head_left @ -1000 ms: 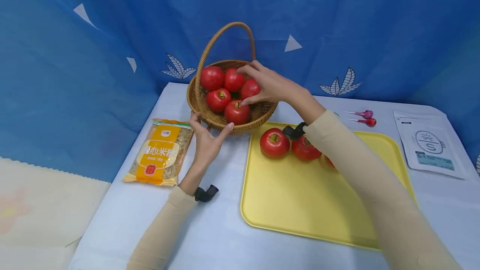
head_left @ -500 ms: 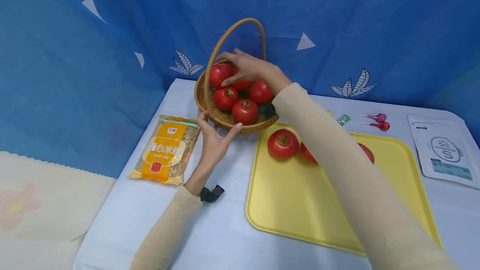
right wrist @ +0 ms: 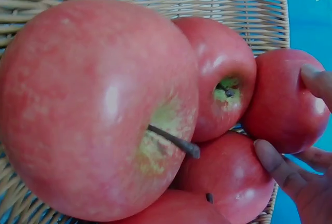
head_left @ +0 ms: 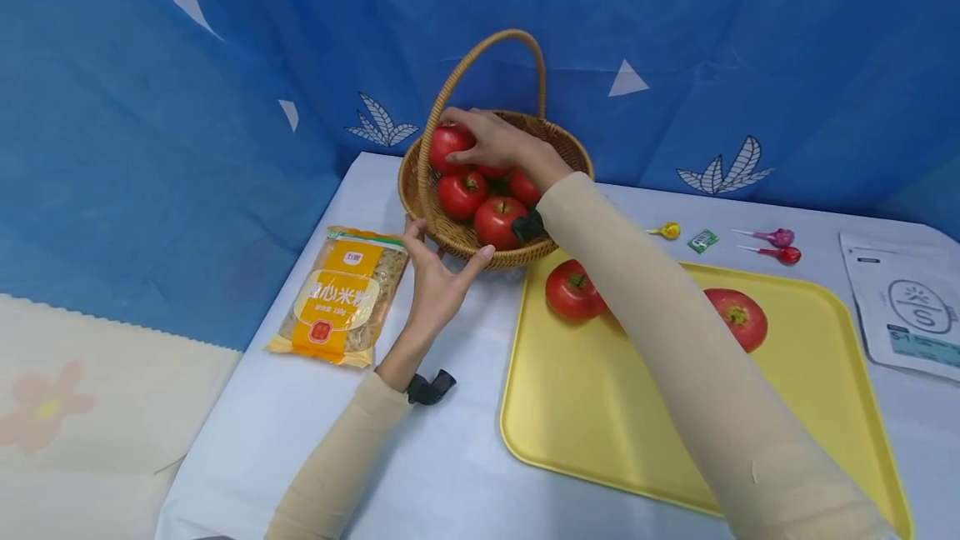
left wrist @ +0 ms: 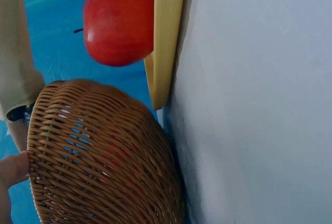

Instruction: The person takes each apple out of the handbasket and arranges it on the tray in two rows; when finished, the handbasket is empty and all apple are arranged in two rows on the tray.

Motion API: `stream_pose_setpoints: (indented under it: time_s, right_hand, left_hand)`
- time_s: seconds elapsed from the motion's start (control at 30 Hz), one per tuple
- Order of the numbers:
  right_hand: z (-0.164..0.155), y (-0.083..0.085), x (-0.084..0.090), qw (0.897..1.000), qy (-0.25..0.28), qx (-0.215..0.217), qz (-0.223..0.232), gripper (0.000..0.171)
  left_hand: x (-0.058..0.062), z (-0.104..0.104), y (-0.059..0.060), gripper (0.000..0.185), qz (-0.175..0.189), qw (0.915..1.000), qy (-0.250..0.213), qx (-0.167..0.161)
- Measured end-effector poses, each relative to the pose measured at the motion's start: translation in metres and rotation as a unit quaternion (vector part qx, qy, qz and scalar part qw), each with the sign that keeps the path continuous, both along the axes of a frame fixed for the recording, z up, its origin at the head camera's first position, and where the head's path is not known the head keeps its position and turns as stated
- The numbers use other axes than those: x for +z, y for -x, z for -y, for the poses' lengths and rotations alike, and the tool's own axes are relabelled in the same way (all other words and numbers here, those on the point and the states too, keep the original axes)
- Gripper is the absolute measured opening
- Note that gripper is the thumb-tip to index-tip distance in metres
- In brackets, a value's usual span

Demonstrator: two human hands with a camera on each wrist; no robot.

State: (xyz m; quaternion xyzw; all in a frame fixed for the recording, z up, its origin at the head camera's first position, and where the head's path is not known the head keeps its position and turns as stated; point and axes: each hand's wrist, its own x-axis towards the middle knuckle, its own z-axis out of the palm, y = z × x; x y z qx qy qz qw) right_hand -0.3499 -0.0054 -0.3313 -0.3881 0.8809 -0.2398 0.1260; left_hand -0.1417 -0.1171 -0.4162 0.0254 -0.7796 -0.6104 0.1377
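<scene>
right hand (head_left: 498,147) grip curled round far-left apple (head_left: 448,145) in basket (head_left: 480,247) | left hand (head_left: 435,277) grip spread against basket wall | noodle packet (head_left: 339,297) beside left grip, "150g" readable | tray (head_left: 600,407) apple partly behind sleeve

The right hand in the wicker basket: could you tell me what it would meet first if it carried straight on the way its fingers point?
Most likely the red apple at the far left of the woven wicker basket: the right hand already touches it.
</scene>
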Motion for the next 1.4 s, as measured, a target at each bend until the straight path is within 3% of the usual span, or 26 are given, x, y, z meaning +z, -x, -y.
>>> stream_pose_setpoints:
  time_s: [0.23,0.4,0.63,0.83,0.97,1.13,1.4]
  right_hand:
    - [0.005,-0.003,-0.003,1.000,-0.006,-0.013,0.009,0.069]
    - [-0.012,-0.017,0.009,0.999,-0.020,-0.011,-0.035,0.071]
    - [-0.054,-0.053,0.035,0.992,0.029,0.025,-0.117,0.058]
    - [-0.104,-0.099,0.034,0.982,0.061,0.007,-0.180,0.056]
    - [-0.151,-0.137,0.025,0.975,0.060,-0.028,-0.213,0.062]
    - [-0.226,-0.182,0.009,0.964,0.029,-0.106,-0.244,0.074]
    - [-0.328,-0.248,-0.032,0.944,-0.018,-0.273,-0.186,0.079]
  left_hand:
    - [-0.002,0.000,0.001,0.094,0.010,0.9999,0.000,-0.002]
    - [-0.003,-0.004,0.004,0.092,0.006,0.9998,-0.004,-0.018]
    - [0.002,0.005,0.012,0.089,0.001,0.9997,-0.006,-0.025]
    - [0.026,0.012,-0.001,0.085,0.009,0.9996,-0.009,-0.024]
    - [0.032,0.014,-0.008,0.084,0.006,0.9998,-0.010,-0.016]
    - [0.033,0.013,-0.009,0.086,0.010,0.9998,-0.003,-0.015]
    - [0.032,0.015,-0.008,0.085,0.010,0.9998,-0.008,-0.015]
